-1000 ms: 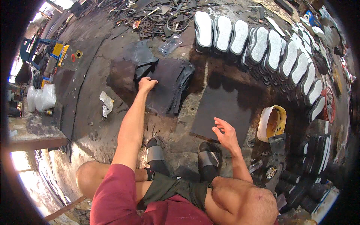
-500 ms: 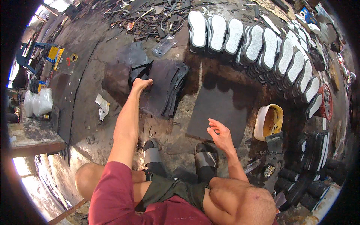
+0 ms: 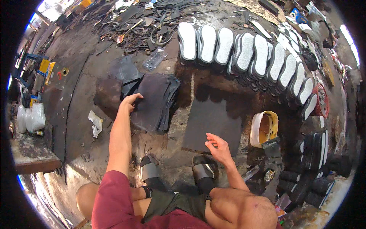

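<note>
The stack of dark, roughly rectangular rubber sheets (image 3: 154,101) lies on the stained concrete floor (image 3: 80,126), its long axis running away from the person and leaning slightly to the right. Its left edge overlaps a loose black sheet (image 3: 124,72) and a brownish patch of floor; its right edges are fanned and ragged. A narrow strip of bare floor separates the stack from the single flat dark grey rectangular sheet (image 3: 211,126) to the right, whose long axis also runs away from the person. Behind both, a curved row of white-faced sandal soles (image 3: 244,51) closes off the far side, and a yellow-and-white round tub (image 3: 264,128) sits just beside the single sheet's right edge.

The left hand (image 3: 129,102) reaches forward on a straight arm, fingers curled over the stack's near left edge, touching the top sheet. The right hand (image 3: 217,147) hovers open, fingers spread and relaxed, over the single sheet's near right corner, gripping nothing. Two feet in grey-strapped black sandals (image 3: 150,171) rest on the floor below.
</note>
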A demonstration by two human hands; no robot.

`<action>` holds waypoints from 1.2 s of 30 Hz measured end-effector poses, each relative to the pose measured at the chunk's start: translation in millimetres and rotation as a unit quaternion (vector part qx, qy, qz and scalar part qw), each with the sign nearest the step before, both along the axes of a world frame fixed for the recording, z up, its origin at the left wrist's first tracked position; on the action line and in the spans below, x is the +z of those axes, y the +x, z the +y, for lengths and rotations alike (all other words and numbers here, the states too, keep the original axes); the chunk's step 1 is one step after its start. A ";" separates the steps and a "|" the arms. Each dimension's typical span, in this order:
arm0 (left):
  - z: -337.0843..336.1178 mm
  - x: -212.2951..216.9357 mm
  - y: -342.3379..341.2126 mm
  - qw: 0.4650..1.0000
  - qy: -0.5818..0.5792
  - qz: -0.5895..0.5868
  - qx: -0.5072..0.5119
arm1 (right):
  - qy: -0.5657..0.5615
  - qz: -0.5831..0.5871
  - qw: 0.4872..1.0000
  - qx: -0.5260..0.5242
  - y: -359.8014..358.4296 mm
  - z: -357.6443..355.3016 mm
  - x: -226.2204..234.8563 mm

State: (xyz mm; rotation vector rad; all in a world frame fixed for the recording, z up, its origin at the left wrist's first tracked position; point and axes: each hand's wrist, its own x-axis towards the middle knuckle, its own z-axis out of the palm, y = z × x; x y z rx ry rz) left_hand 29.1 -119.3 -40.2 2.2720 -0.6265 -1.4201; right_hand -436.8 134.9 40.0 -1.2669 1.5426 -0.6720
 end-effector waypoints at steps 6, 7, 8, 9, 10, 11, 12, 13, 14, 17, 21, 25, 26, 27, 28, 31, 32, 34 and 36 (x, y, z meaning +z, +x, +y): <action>10.5 41.6 -70.7 0.824 -0.186 -0.424 -0.328 | -0.002 0.052 0.999 -0.005 -6.8 3.0 2.7; 17.2 53.8 -89.1 0.799 -0.225 -0.408 -0.380 | 0.003 0.058 0.998 -0.006 -6.1 2.7 5.4; 26.3 67.1 -106.4 0.779 -0.230 -0.382 -0.441 | -0.005 0.044 0.999 0.005 -4.8 1.8 8.9; 32.9 84.5 -116.1 0.797 -0.224 -0.279 -0.487 | -0.002 0.031 0.999 0.016 -2.3 0.7 13.3; 42.1 102.1 -123.8 0.799 -0.220 -0.173 -0.532 | 0.003 0.016 1.000 0.027 1.3 -0.6 18.5; 55.1 118.2 -133.5 0.820 -0.226 -0.126 -0.510 | -0.076 0.040 0.994 0.061 6.0 -0.9 24.5; 65.6 134.8 -142.8 0.827 -0.257 -0.084 -0.493 | -0.160 0.065 0.981 0.092 11.1 -2.1 30.6; 75.7 151.2 -149.7 0.872 -0.261 -0.024 -0.414 | -0.253 0.087 0.957 0.116 17.8 -2.3 36.4; 84.4 165.6 -159.5 0.875 -0.279 0.002 -0.396 | -0.262 0.068 0.952 0.142 25.6 -4.4 40.9; 122.9 189.8 -208.7 0.883 -0.294 0.136 -0.338 | -0.322 -0.002 0.933 0.164 50.9 -7.1 49.0; 177.0 197.6 -271.3 0.912 -0.226 0.281 -0.198 | -0.311 -0.135 0.940 0.030 62.3 -1.2 59.2; 191.0 192.7 -285.4 0.880 -0.281 0.332 -0.190 | -0.122 -0.146 0.976 -0.105 13.0 -9.2 74.7; 189.7 187.7 -284.9 0.857 -0.372 0.254 -0.249 | -0.054 -0.171 0.980 -0.084 -11.5 -17.7 76.9; 186.2 180.6 -284.9 0.829 -0.478 0.118 -0.264 | -0.080 -0.134 0.987 -0.029 -34.5 -31.0 75.8; 184.5 172.8 -283.2 0.827 -0.495 0.064 -0.257 | -0.140 -0.102 0.984 0.035 -58.1 -45.2 73.3; 178.0 142.5 -288.6 0.858 -0.453 0.063 -0.232 | 0.026 -0.063 0.997 0.032 -92.5 -104.6 50.6; 174.2 133.5 -291.8 0.863 -0.441 0.054 -0.241 | 0.016 0.083 0.996 0.024 -102.8 -122.5 47.5; 161.6 122.3 -299.8 0.854 -0.442 0.022 -0.273 | -0.291 0.369 0.882 0.023 -113.4 -147.5 47.4; 126.5 118.4 -320.6 0.818 -0.481 -0.029 -0.315 | -0.436 0.312 0.843 -0.039 -122.9 -186.9 60.1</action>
